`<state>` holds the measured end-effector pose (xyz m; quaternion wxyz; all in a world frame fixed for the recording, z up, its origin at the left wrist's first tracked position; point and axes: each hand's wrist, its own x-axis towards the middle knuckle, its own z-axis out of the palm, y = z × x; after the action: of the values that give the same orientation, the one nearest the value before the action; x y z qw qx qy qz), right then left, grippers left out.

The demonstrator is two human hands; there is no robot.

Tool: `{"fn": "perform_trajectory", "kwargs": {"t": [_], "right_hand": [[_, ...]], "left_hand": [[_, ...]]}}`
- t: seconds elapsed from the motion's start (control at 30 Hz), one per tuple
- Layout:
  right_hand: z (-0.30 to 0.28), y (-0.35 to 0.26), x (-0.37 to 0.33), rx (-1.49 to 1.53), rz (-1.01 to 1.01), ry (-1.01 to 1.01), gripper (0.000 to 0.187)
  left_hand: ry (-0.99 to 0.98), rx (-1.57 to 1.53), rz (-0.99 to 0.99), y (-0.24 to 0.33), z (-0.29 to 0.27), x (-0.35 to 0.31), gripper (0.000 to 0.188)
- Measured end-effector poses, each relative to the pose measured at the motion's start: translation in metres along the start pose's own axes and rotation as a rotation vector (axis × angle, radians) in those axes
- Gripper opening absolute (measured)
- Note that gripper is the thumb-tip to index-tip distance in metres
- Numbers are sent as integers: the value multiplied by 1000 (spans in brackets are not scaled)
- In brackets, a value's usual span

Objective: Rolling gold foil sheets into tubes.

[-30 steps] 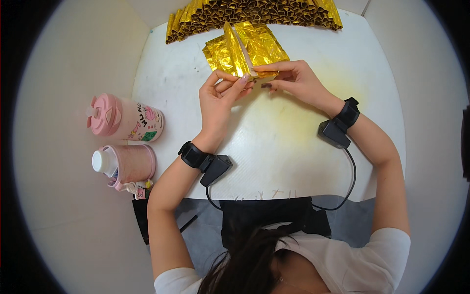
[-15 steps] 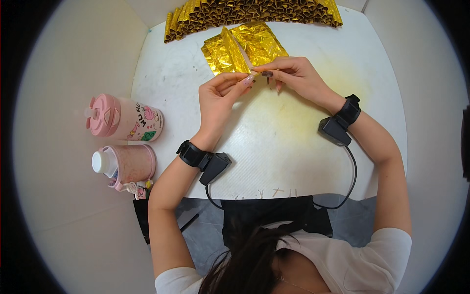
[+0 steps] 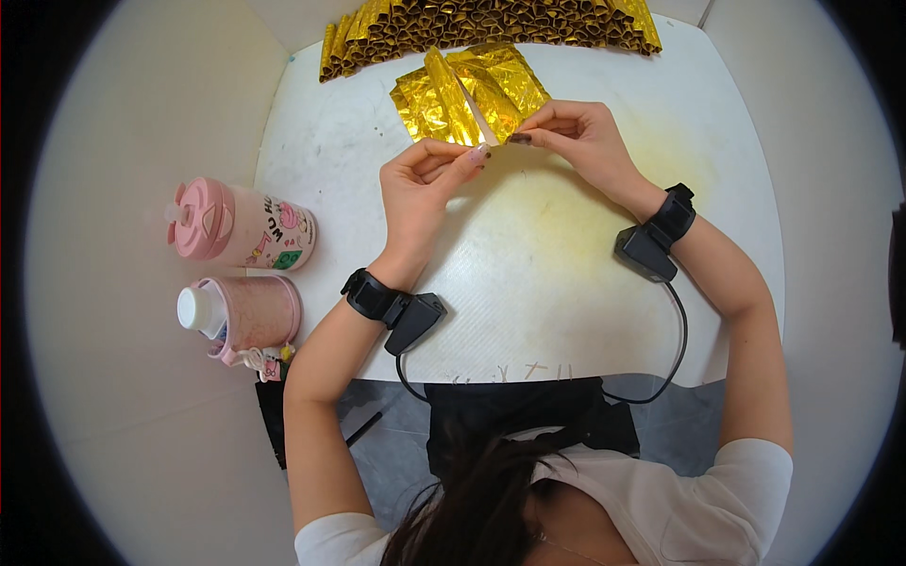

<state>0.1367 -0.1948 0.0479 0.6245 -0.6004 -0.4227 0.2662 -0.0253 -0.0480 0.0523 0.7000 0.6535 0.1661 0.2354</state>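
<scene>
A gold foil sheet (image 3: 451, 99), partly folded over with its pale underside (image 3: 479, 121) showing as a narrow wedge, lies on a pile of crinkled gold foil sheets (image 3: 512, 80) toward the far side of the table. At its near edge, my left hand (image 3: 422, 184) has thumb and index finger closed in a pinch on the left corner. My right hand (image 3: 587, 141) pinches the same near edge a little to the right, thumb against index finger. A small gap separates the two hands. Fingers hide the exact corners of the sheet.
Many rolled gold foil tubes (image 3: 491, 26) are stacked along the table's far edge. At the left stand a pink lidded bottle (image 3: 247, 226) and a pink cup holder (image 3: 264, 313) with a white-capped bottle. Black wrist devices (image 3: 415, 323) trail cables over the near table edge.
My right hand has moved slightly right and away, so the hands are farther apart. The pale wedge between the foil edges looks a little wider. My left hand has barely moved.
</scene>
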Motion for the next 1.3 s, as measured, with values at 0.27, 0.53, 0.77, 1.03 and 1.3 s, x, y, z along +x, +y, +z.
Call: {"fn": "perform_trajectory", "kwargs": {"t": [0.27,0.53,0.77,1.03,1.3], "right_hand": [[4,0,1,56,21,11,12],[13,-2,0,126,48,43,12],[17,-4,-1,223,84,109,21],[47,-2,3,361,146,201,16],[69,-11,35,200,167,377,20]], "left_hand": [[32,-40,-54,6,3,0,16],[26,-112,-49,5,6,-3,25],[-199,-58,-152,8,7,-3,47],[-185,302,54,5,17,-5,53],[-31,24,197,8,22,0,76]]}}
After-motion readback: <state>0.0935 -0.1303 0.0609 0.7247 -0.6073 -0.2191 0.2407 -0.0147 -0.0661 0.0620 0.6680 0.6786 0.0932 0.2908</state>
